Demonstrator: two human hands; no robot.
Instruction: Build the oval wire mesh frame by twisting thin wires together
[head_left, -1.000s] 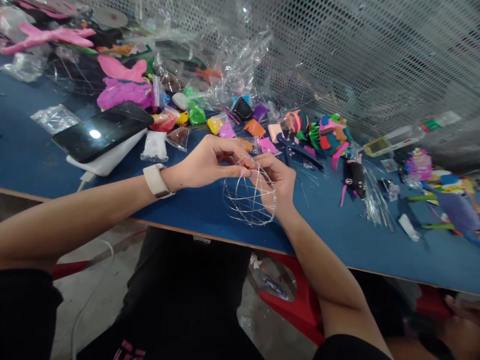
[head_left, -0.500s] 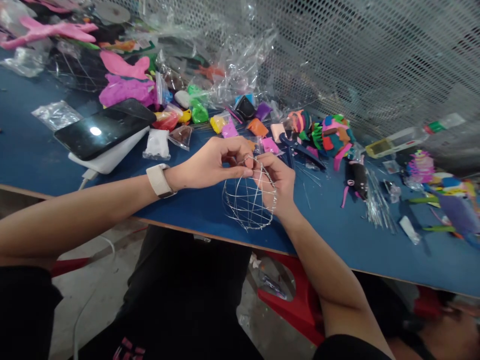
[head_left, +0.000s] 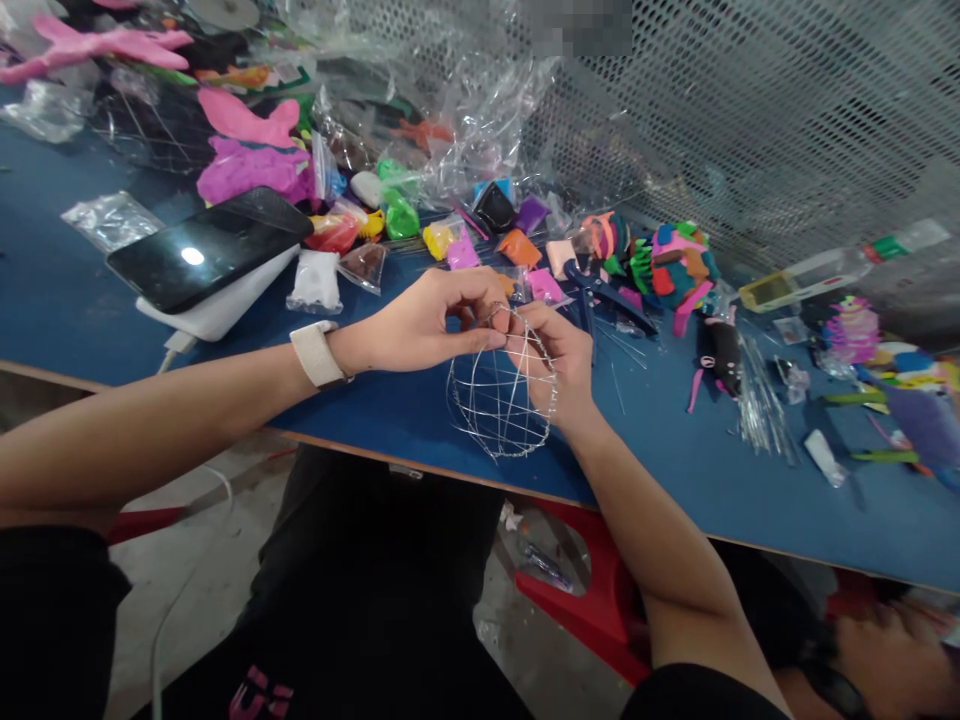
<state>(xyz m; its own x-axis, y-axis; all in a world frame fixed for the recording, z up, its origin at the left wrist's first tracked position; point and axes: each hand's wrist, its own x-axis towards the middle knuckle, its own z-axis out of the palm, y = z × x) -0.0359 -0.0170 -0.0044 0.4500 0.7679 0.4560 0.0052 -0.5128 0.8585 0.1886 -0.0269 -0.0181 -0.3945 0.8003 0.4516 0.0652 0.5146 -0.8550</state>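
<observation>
A rounded wire frame [head_left: 501, 405] of thin silver wires, crossing like a basket, hangs between my hands over the table's near edge. My left hand [head_left: 450, 318] pinches its upper rim from the left, thumb and forefinger pressed together. On the other side, my right hand [head_left: 556, 360] is closed on the same rim, with its fingertips close to the left ones. Some of the right fingers are hidden behind the wires. Just beyond the right hand lie blue-handled pliers [head_left: 611, 297] and a few loose wires [head_left: 621, 350].
Small bags of coloured clay [head_left: 401, 215] line the blue table [head_left: 675, 480]. A phone [head_left: 202, 250] rests on a white block at left. At right are a bundle of wires [head_left: 761, 405], clay figures [head_left: 724, 355] and a bottle [head_left: 814, 275]. Another person's hand [head_left: 896, 650] shows at lower right.
The camera view has shifted slightly, so things at the right appear a little farther right. Both hands keep their hold on the wire frame, with hardly any movement.
</observation>
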